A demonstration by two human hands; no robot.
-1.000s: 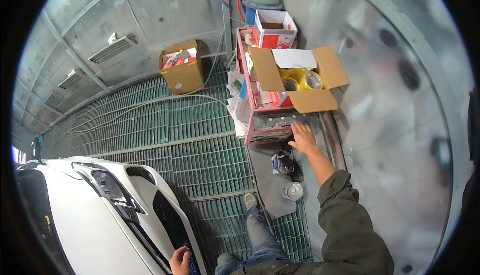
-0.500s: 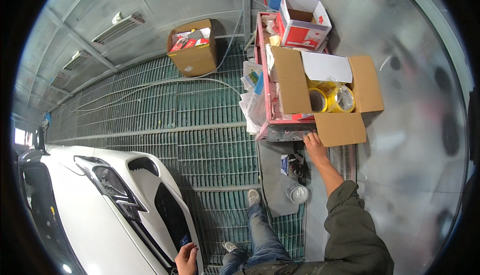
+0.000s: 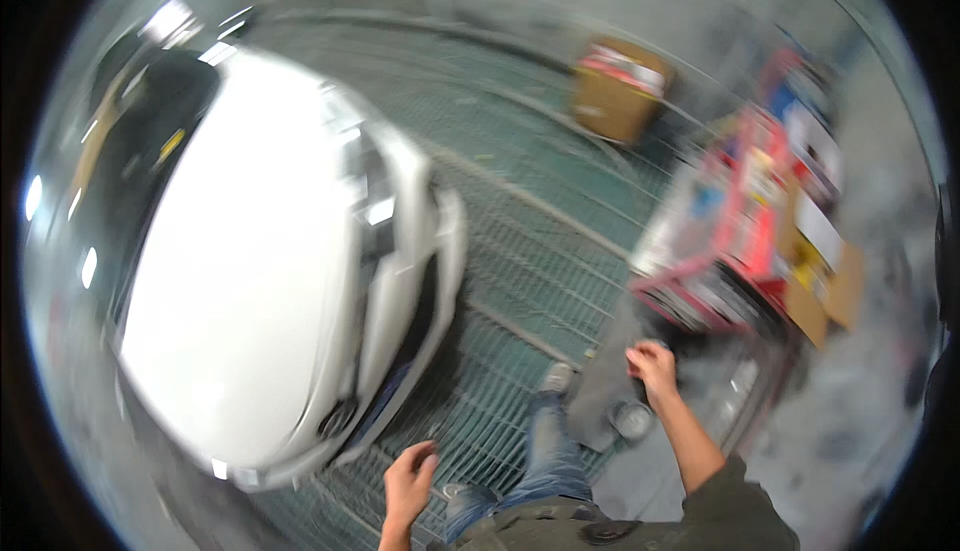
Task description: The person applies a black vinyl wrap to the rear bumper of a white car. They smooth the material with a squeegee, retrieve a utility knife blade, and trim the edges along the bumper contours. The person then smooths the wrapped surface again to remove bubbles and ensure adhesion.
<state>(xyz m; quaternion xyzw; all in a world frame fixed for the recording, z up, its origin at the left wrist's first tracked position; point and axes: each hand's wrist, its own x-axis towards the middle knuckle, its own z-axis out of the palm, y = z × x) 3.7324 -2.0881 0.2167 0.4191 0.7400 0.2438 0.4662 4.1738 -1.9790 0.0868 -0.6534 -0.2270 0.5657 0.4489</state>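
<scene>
My right hand [image 3: 654, 371] is over the grey floor strip, in front of the pink-red cart [image 3: 690, 296]. Its fingers curl together, and blur hides whether anything small is in them. A round grey-white container [image 3: 631, 419] stands on the floor just below that hand. My left hand [image 3: 408, 479] hangs low near the front of the white car [image 3: 260, 281], touching nothing. Its thumb and fingers are apart, with nothing visible between them. An open cardboard box [image 3: 845, 286] with yellow rolls sits on the cart's right side.
Green metal grating [image 3: 530, 221] covers the floor between car and cart. Another cardboard box [image 3: 618, 96] with red and white contents stands by the back wall. My shoe [image 3: 557, 378] rests near the grey strip.
The view has swung left, bringing more of the car in and pushing the cart rightward. My right hand has come away from the cart's edge. My left hand shows more fully.
</scene>
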